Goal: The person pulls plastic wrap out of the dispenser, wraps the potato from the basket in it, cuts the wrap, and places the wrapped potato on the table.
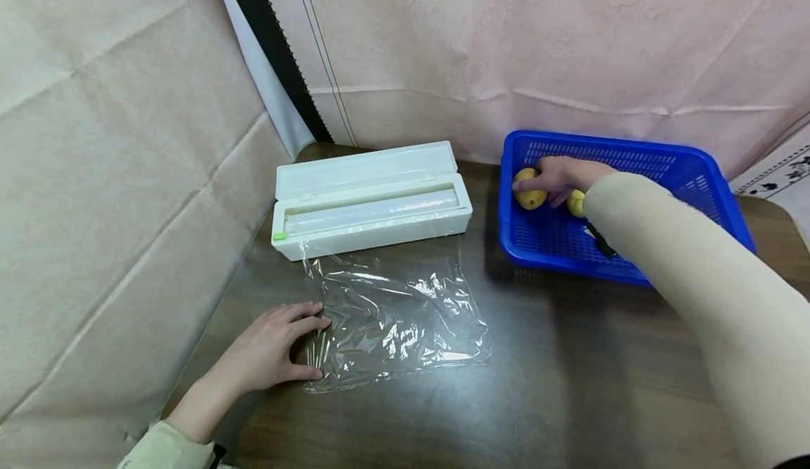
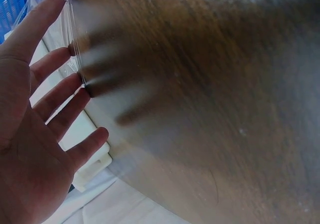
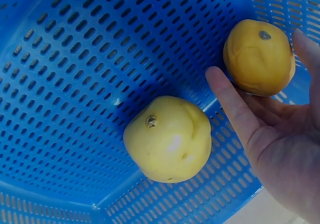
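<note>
In the blue basket [image 1: 576,266], my right hand [image 1: 563,176] has its thumb and fingers around a yellow fruit [image 1: 529,198] at the left end. The right wrist view shows this darker yellow fruit [image 3: 258,57] between thumb and fingers of the hand [image 3: 285,149], beside a paler fruit [image 3: 168,140]. My left hand [image 1: 266,349] rests with spread fingers on the left edge of a clear plastic film sheet [image 1: 392,314]. In the left wrist view the fingertips of the hand [image 2: 40,114] touch the film's edge. The film runs from a white box [image 1: 380,233] holding a roll.
The box's white lid [image 1: 367,170] stands open at the back. All lies on a brown wooden table [image 1: 506,399]. Pale cloth [image 1: 506,47] hangs behind it and on the left side [image 1: 114,174]. A patterned white cloth [image 1: 785,174] is at the far right.
</note>
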Motion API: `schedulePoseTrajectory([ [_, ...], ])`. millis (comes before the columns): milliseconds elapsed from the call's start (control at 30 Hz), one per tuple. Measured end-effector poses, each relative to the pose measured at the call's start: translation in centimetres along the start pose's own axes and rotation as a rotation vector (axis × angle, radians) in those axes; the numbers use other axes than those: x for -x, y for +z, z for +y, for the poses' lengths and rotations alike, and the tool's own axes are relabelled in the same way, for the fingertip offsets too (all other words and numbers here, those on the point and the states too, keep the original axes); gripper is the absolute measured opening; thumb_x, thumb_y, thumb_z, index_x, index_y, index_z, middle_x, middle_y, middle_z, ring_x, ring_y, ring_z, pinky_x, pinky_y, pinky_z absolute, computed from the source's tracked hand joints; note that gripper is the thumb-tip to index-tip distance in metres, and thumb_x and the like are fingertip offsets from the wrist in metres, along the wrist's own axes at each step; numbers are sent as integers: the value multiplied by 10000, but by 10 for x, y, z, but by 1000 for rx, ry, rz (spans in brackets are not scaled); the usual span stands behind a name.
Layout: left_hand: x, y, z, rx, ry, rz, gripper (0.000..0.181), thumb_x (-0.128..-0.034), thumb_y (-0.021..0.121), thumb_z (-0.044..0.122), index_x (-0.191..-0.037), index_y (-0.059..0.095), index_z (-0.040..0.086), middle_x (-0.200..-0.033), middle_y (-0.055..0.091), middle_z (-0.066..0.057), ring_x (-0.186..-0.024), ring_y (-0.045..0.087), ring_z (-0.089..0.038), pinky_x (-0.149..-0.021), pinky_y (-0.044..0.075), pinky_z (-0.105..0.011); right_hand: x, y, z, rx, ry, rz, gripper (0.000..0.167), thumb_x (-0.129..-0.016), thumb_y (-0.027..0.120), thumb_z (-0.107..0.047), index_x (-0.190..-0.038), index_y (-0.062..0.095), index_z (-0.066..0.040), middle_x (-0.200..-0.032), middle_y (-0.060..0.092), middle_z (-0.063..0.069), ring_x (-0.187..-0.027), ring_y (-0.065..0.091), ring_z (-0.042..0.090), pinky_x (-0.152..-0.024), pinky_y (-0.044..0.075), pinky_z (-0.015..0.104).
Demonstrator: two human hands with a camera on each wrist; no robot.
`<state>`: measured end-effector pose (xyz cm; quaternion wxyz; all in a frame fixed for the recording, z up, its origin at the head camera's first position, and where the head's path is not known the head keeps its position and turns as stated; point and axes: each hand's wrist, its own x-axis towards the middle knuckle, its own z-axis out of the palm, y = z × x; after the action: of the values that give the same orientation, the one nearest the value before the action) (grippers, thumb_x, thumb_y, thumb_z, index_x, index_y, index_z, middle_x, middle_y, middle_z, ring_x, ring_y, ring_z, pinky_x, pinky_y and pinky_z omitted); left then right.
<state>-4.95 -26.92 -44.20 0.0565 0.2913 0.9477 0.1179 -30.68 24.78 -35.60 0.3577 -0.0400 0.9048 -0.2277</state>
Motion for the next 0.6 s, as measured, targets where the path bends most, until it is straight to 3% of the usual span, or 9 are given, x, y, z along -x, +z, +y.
schedulePoseTrajectory([
  [167,-1,0,0,0,2,2,780,-730,958,514,-1379,717,157,-1489,622,-129,-1306,621,-401,-1110,466,-633,-1,1,-1,33,-7,21,634,-1087,600,-373,-1381,393,149,-1271,488,307,-1142,646,453,-900,637,435],
  [367,-2,0,1,6,1,2,776,-731,959,514,-1379,717,161,-1487,624,-130,-1299,623,-406,-1106,467,-635,3,-7,6,84,-110,88,712,-1035,676,-297,-1483,378,169,-1382,465,370,-1101,668,447,-849,649,437],
  [600,-6,-1,0,10,8,4,766,-727,964,509,-1361,724,154,-1472,633,-128,-1297,624,-397,-1099,472,-630,32,-26,13,214,-202,165,789,-1047,670,-413,-1571,359,89,-1369,570,353,-980,747,376,-912,584,541],
])
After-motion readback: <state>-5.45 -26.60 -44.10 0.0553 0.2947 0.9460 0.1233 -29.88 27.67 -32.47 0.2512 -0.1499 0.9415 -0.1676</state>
